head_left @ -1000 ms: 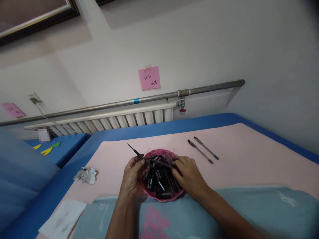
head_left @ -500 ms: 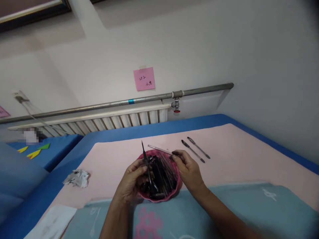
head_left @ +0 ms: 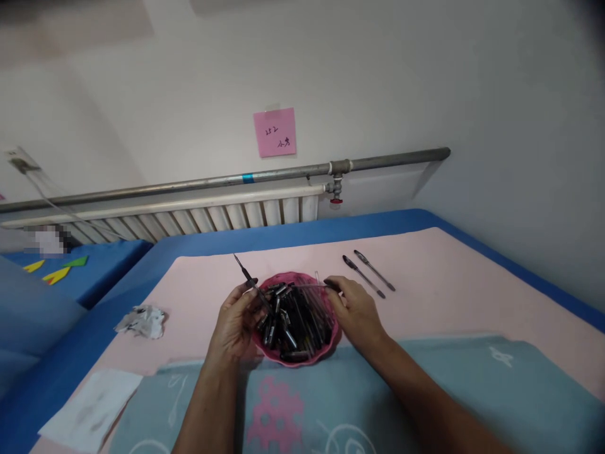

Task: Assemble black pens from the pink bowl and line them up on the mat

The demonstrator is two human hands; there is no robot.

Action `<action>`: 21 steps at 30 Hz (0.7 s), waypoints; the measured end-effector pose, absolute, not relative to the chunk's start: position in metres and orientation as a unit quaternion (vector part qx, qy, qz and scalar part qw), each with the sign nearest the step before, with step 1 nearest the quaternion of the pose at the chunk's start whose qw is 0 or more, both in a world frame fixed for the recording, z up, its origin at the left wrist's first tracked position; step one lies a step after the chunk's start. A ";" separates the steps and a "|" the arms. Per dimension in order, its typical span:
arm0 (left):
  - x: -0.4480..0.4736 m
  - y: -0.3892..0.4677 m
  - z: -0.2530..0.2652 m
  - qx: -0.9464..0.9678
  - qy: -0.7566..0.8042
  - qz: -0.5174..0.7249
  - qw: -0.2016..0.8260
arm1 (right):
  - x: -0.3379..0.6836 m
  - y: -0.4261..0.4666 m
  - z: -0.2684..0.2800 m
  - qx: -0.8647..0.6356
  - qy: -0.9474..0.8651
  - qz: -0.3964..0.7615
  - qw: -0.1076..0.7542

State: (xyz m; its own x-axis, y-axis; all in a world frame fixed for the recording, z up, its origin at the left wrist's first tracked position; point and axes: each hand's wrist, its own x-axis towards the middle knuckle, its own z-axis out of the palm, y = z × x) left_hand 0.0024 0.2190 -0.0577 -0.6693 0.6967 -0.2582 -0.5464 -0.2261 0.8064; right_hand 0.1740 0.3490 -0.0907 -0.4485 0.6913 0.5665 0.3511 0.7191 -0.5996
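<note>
My left hand (head_left: 236, 321) is closed on a black pen refill (head_left: 244, 272), its thin tip pointing up and to the left. In my right hand (head_left: 357, 309), pinched between thumb and fingers, is a clear pen barrel (head_left: 307, 286) that points left over the basket. Between the hands stands a pink scalloped basket (head_left: 302, 362). It holds many black pen parts (head_left: 286, 328) and clear tubes (head_left: 317, 302). Two capped pens lie side by side on the pink cloth beyond my right hand, a nearer pen (head_left: 363, 276) and a farther pen (head_left: 374, 270).
A crumpled, stained tissue (head_left: 142, 321) lies on the pink cloth (head_left: 203, 290) at left, with a white sheet (head_left: 92, 410) nearer. A teal cloth (head_left: 378, 403) covers the front edge. A radiator (head_left: 227, 217) and pipe (head_left: 189, 185) run along the wall behind.
My left hand has moved left, and the refill now leans farther left, away from the clear barrel. My right hand still holds the barrel, now lying flatter. The view has tilted down slightly.
</note>
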 end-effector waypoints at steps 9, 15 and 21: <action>0.001 0.218 -0.059 0.084 0.474 0.782 0.396 | 0.174 0.347 -0.085 -0.260 -0.846 0.146 0.442; 0.000 0.219 -0.059 0.080 0.469 0.784 0.399 | 0.173 0.335 -0.079 -0.209 -0.901 0.161 0.345; 0.001 0.219 -0.058 0.081 0.471 0.782 0.400 | 0.172 0.335 -0.082 -0.206 -0.944 0.112 0.234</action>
